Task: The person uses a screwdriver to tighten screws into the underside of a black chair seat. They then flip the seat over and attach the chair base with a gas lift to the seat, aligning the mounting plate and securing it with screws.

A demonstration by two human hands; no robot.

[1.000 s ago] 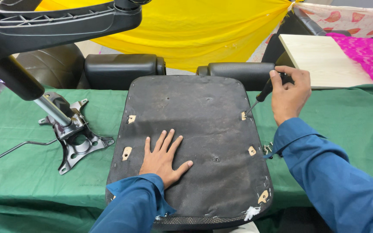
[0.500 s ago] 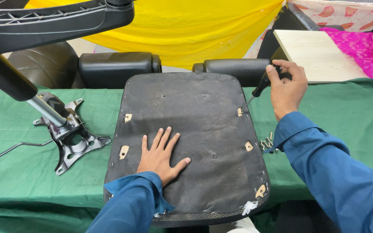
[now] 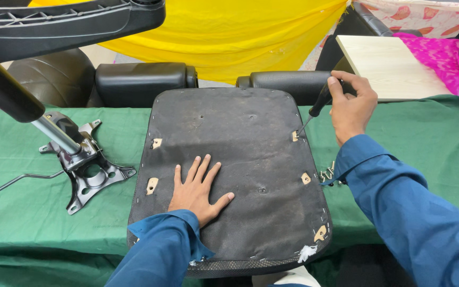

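I see the upturned seat pad (image 3: 229,175), a dark fabric-covered underside with small tan mounting patches near its edges, lying flat in the middle of the green cloth-covered table (image 3: 27,212), its near edge hanging over the table's near side. My left hand (image 3: 197,191) lies flat on the near-left part of the pad, palm down, fingers released and spread apart, gripping nothing. My right hand (image 3: 353,109) is at the far-right edge of the pad, fingers clenched around the black handle of a screwdriver (image 3: 317,106); the thin shaft slants down and to the left, and its tip meets the tan patch on the pad's far-right side. Just right of the pad, on the cloth below my right wrist, lies a small heap of screws (image 3: 328,174). To the left of the pad, well apart from it, a metal chair mechanism plate (image 3: 88,178) sits on the cloth with a gas-lift cylinder (image 3: 54,133) rising from it toward a black chair base (image 3: 65,24) at the far left. Beyond the pad lie two black padded armrests (image 3: 142,82), with a yellow cloth (image 3: 229,32) behind them. At the far right rests a pale wooden board (image 3: 389,66) beside a pink cloth (image 3: 442,61).
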